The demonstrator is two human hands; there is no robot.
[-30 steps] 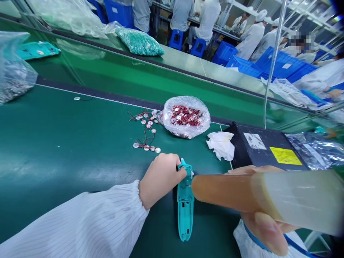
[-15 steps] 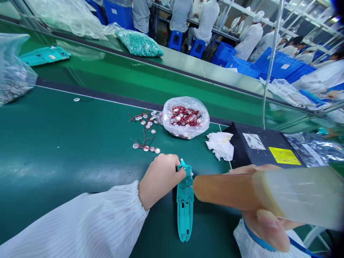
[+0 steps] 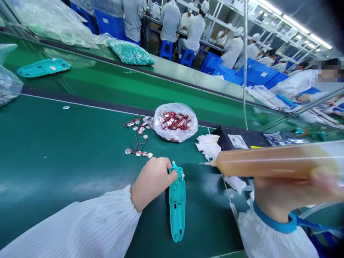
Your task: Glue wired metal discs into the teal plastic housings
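Note:
My left hand pinches the upper end of a teal plastic shell, which lies lengthwise on the green work surface with its hollow inside facing up. My right hand is wrapped round a large syringe of amber-brown fluid, blurred by motion. The syringe lies nearly level, its thin tip pointing left, to the right of the shell and apart from it. Beyond my left hand are several small metal discs with red wires. Behind them a clear plastic bag stands open, full of more wired discs.
Crumpled white tissue lies beside a black box at right. Across the green channel rests another teal shell. A bag of teal parts sits on the far ledge. A hanging tube drops at right. People work behind.
My right hand has drawn the syringe right and up, away from the shell, exposing its tip. My left hand keeps its hold on the shell. The whole view has shifted slightly.

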